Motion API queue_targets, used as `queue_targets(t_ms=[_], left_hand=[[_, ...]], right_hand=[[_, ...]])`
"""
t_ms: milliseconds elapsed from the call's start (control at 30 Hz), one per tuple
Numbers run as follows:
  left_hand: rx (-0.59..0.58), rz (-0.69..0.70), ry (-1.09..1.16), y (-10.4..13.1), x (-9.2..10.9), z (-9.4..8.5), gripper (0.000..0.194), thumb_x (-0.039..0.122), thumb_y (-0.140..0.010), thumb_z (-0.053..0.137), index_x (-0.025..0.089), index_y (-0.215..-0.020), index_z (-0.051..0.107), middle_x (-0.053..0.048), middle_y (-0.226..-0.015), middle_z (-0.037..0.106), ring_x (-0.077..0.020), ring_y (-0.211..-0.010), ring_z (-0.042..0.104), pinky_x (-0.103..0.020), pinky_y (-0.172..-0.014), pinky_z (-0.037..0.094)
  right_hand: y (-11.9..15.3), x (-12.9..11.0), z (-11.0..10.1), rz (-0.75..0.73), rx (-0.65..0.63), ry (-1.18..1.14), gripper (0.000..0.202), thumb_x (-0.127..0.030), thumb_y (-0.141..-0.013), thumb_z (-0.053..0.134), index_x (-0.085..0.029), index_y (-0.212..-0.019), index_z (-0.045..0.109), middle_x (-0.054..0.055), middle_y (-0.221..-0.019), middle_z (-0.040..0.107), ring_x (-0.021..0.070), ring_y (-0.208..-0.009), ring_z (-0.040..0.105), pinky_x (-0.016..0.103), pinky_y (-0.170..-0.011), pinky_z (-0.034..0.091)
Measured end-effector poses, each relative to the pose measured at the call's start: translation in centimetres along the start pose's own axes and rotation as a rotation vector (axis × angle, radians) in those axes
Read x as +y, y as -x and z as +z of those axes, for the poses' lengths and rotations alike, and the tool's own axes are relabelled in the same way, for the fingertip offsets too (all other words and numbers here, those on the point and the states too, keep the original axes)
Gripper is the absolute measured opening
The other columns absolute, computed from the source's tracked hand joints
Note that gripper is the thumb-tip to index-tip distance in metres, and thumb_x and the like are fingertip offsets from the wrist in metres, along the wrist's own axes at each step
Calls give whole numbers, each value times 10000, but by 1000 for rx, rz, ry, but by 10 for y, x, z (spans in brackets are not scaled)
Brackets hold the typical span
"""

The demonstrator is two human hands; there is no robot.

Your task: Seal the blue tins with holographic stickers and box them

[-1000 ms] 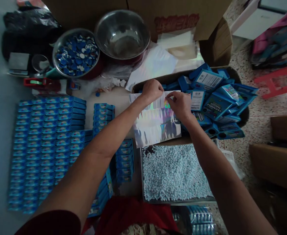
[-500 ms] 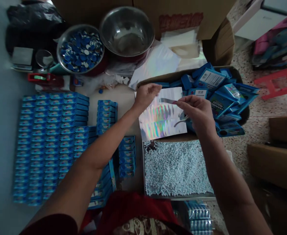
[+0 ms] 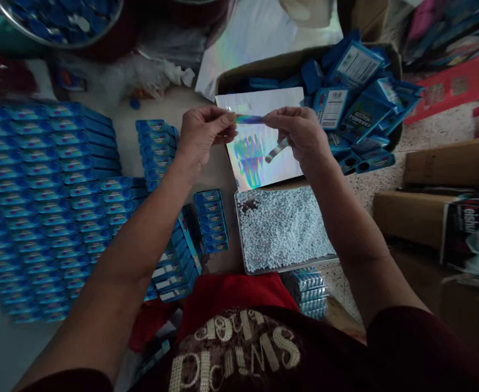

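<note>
A thin, shiny rainbow-sheen strip (image 3: 249,119) is stretched between my two hands. My left hand (image 3: 204,133) pinches its left end between thumb and fingers. The other end is pinched by my right hand (image 3: 299,133), and a curled grey shiny strip (image 3: 276,151) hangs below those fingers. Whether the two strips are one piece, I cannot tell. Below my hands is a holographic sheet (image 3: 272,103), laid over the left part of a carton (image 3: 280,62) of flat blue packets (image 3: 331,106). Toward me, a metal tray (image 3: 241,239) holds small pale blue pellets (image 3: 284,228).
Stacked blue boxes (image 3: 47,201) fill the left side, with shorter stacks (image 3: 210,220) nearer the tray. A bowl of blue-and-white discs (image 3: 76,24) stands at the back left. Brown cartons (image 3: 439,163) and a red plastic frame (image 3: 452,90) lie at the right.
My left hand has come to the strip and closed on its left end. The view has tipped downward, so the bowls sit higher or partly out of frame.
</note>
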State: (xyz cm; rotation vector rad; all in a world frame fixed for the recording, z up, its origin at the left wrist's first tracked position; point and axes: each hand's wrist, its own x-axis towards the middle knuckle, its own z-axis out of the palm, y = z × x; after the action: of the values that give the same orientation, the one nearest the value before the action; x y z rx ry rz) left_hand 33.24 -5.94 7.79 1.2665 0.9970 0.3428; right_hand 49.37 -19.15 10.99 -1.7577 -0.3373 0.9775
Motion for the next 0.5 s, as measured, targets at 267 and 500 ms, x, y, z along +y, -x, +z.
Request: queue_targets(t_ms=[267,500], left_hand=[[243,-125,-193,32,-27,-113,229,451,-899,760,227,-937,737,-23,-715,735,-177,-771,756,-261,-678,608],[352,-129,-44,26,-85,-196,158,320,-805,787,205,-786,680,16,-667,680,-119,-620,630,-231,-611,519]], right_hand=[[17,37,132,9,-132,10,302,-423,-772,863,-206,-711,663,-57,-542,478,109,-521,470,253,-492,391],[-6,84,233,3,-89,221,328,-496,-785,770,-171,-809,734,-1,-643,652,155,-628,602,248,-544,443]])
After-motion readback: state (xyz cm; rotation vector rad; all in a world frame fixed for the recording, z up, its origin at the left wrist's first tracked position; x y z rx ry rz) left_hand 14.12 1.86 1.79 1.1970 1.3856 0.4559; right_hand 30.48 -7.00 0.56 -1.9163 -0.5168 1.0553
